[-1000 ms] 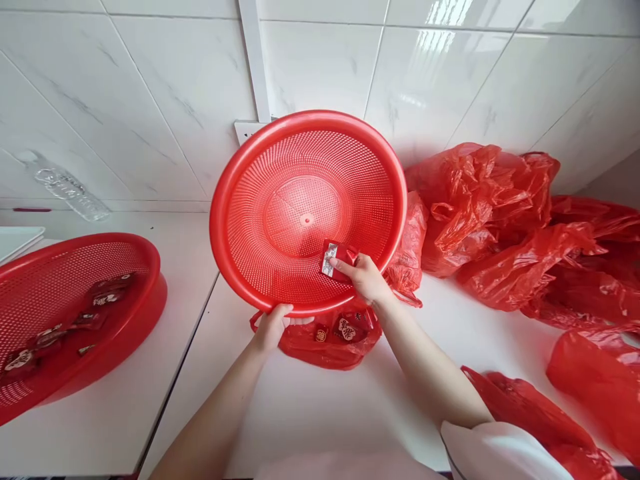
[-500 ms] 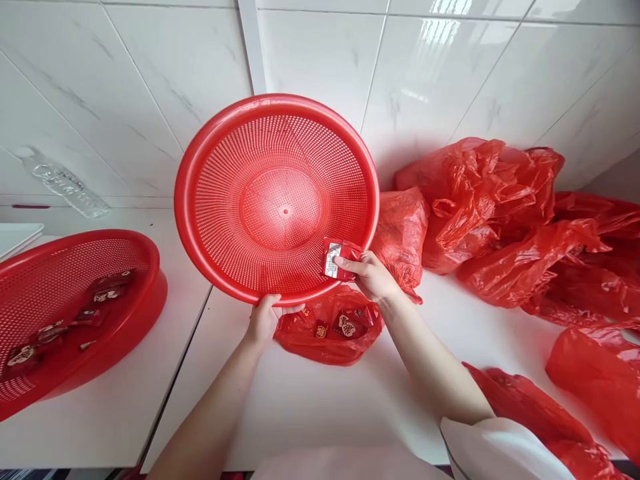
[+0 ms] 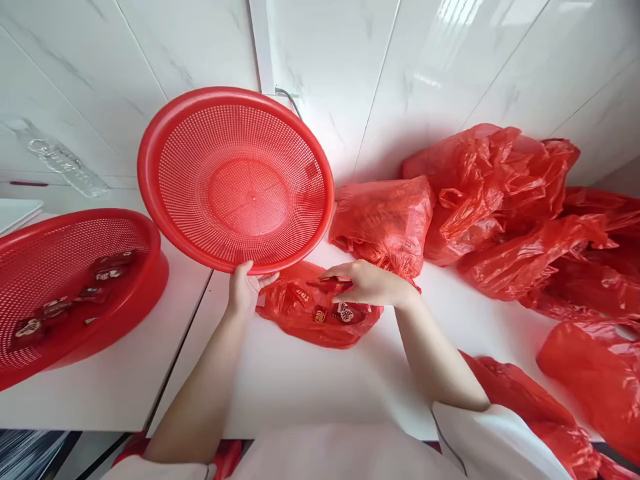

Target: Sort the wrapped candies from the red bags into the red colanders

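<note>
1. Red basket [image 3: 247, 193], tilted with its mouth towards me; my left hand [image 3: 243, 290] grips the near rim, thumb on top, other fingers underneath.
2. Second basket [image 3: 127, 320], at left, holding wrapped packets [image 3: 109, 274].
3. Open red bag [image 3: 295, 323] on the table [image 3: 295, 393], wrapped sweets [image 3: 345, 312] inside.
4. Small dark-red packet [image 3: 334, 279], above the bag, pinched between my right hand's [image 3: 375, 283] nearly closed thumb and fingers.

light: bright, cool, diffuse | glare: pale streaks on upper-right wall tiles [image 3: 430, 80]; glints across crinkled red bags [image 3: 487, 193] | shadows: soft, on the white tabletop [image 3: 320, 393] beside the bags | quality: mostly crisp; wide-angle stretch at edges; top-right corner darkened
</note>
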`<state>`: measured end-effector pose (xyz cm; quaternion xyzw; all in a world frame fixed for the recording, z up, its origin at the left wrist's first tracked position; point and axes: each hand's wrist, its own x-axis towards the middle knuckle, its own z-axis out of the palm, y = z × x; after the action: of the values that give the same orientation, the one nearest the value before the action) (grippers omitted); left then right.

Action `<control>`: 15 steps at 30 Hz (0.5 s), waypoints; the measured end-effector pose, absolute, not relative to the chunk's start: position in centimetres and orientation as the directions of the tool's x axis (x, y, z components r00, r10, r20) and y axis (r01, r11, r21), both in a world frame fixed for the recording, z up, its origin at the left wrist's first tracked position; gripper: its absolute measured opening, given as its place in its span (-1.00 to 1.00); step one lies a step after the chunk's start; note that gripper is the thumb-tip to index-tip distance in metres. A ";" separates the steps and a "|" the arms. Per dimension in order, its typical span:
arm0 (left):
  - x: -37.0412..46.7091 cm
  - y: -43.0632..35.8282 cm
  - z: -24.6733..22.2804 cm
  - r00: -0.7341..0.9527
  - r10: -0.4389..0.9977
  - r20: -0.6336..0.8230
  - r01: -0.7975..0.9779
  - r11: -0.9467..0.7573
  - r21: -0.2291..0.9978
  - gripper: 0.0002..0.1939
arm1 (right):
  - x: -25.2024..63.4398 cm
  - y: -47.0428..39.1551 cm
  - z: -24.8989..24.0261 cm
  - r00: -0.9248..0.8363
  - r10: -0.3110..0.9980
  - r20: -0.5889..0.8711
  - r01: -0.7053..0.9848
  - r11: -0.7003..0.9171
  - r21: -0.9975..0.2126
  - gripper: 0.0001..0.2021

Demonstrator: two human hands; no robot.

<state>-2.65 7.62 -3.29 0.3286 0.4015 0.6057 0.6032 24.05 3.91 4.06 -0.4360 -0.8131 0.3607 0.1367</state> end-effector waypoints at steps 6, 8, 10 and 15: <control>-4.3 8.7 -3.5 -0.153 0.982 -0.109 -0.450 0.029 0.893 -0.74 | 24.6 3.4 3.9 -0.577 0.790 -0.206 0.713 0.365 -0.599 -0.56; -4.7 9.0 -3.6 -0.172 0.980 -0.096 -0.433 0.012 0.901 -0.72 | 25.2 3.3 3.8 -0.491 0.842 -0.225 0.783 0.313 -0.537 -0.56; -5.1 9.1 -3.6 -0.179 0.978 -0.105 -0.417 0.021 0.909 -0.70 | 25.8 3.2 3.7 -0.418 0.876 -0.239 0.826 0.257 -0.502 -0.56; -5.6 9.0 -3.7 -0.146 0.971 -0.188 -0.386 0.119 0.915 -0.64 | 26.7 3.2 3.6 -0.385 0.892 -0.235 0.830 0.224 -0.510 -0.55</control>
<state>-5.57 9.01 -3.72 0.3073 0.4765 0.5882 0.5767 26.66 3.19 3.59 -0.5519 -0.7804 0.2890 0.0537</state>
